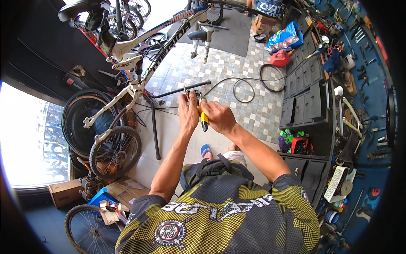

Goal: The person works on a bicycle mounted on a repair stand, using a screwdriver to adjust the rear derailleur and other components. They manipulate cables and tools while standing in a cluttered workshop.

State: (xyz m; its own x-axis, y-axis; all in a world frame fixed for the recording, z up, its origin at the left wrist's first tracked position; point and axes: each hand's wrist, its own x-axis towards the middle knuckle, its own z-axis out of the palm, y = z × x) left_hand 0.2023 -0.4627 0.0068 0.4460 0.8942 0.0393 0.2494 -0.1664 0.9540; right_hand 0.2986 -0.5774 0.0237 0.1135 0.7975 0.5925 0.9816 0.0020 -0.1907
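In front of my body, my left hand (188,113) and my right hand (218,116) are close together, both with fingers closed. A hand tool with a yellow-and-black handle (204,120) is in my right hand, its handle pointing back toward me. My left hand pinches a small dark metal part (193,91), which sticks out past the fingertips; its kind cannot be made out. The tool's working end is hidden between the hands. Ahead and to the left, a bicycle frame (163,53) without wheels is held up above the floor.
Black stand legs (154,127) spread over the floor at the left. Loose wheels (115,152) and cardboard boxes (65,192) are at left. A thin black hose (243,80) curls across the tiles (220,63). Dark drawers (302,101) and a tool wall (372,144) line the right.
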